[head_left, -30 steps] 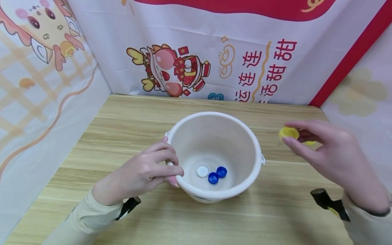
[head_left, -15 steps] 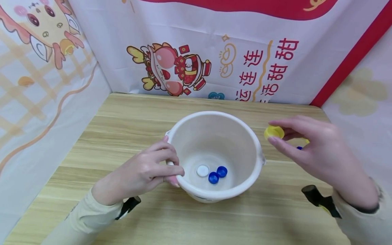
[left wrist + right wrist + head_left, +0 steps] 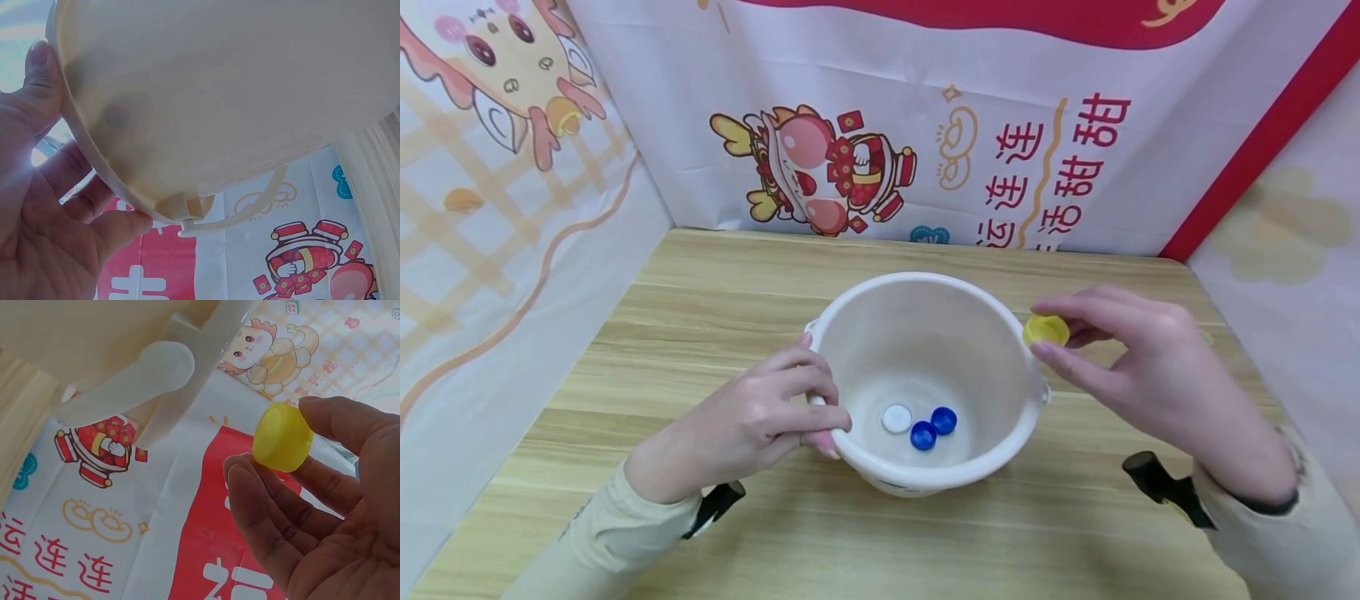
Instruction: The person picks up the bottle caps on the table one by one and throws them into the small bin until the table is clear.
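A white bucket (image 3: 1022, 433) stands upright on the wooden table. My left hand (image 3: 767, 408) grips its left rim, with fingers curled over the edge; the left wrist view shows the same hand (image 3: 69, 200) along the rim. Between thumb and fingers, my right hand (image 3: 1138, 358) pinches a yellow bottle cap (image 3: 1047, 331) beside the bucket's right rim. Up close in the right wrist view, the yellow cap (image 3: 283, 437) appears hollow and round. On the bucket's floor lie a white cap (image 3: 897, 418) and two blue caps, one nearer (image 3: 922, 435) and one farther (image 3: 943, 421).
The wooden table (image 3: 715, 283) spreads around the bucket. A printed cloth (image 3: 850, 50) hangs behind it, with patterned cloth on both sides. The bucket's pale handle (image 3: 125, 384) hangs down outside. A small yellow edge (image 3: 1206, 337) shows behind my right hand.
My right hand has moved left with the yellow cap, from over the table's right side to the bucket's right rim. The left hand and bucket stay in place.
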Available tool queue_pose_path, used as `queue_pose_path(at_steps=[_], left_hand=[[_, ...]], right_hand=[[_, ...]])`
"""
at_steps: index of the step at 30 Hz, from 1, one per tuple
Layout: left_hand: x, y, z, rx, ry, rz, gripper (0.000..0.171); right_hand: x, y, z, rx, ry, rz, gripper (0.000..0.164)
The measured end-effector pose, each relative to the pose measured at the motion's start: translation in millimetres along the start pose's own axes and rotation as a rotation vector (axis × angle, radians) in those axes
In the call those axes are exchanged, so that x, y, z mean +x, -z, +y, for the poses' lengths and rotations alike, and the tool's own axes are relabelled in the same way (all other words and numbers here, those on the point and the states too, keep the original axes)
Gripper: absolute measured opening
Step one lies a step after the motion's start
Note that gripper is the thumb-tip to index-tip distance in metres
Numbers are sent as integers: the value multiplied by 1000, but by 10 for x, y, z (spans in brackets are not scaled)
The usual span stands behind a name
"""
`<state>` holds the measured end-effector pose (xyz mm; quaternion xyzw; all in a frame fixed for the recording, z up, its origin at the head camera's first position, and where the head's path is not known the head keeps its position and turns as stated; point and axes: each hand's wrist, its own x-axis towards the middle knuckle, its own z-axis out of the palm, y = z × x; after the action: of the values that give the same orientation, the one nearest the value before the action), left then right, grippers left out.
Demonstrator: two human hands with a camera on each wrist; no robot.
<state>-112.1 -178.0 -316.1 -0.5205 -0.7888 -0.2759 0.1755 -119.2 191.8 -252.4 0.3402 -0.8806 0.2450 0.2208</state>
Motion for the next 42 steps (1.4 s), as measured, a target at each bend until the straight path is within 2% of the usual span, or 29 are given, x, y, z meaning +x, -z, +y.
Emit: queue_pose_path(at_steps=[8,15,24,33,42], left_hand=[[2,3,-4,-3,-2,0,28],[2,8,5,-5,17,-12,28],[4,14,7,-6,32,-21,29],[2,24,18,-6,70,-45,28],[1,31,18,-5,77,-49,28]], right_hand=[[38,-44,-47,8,2,-32,49],[90,-80,-77,-10,-29,-71,46],[186,-144,-30,-5,9,-66,41],[271,-202,26,1,-8,-99,39],[322,-254,80,40,-13,-113,38]])
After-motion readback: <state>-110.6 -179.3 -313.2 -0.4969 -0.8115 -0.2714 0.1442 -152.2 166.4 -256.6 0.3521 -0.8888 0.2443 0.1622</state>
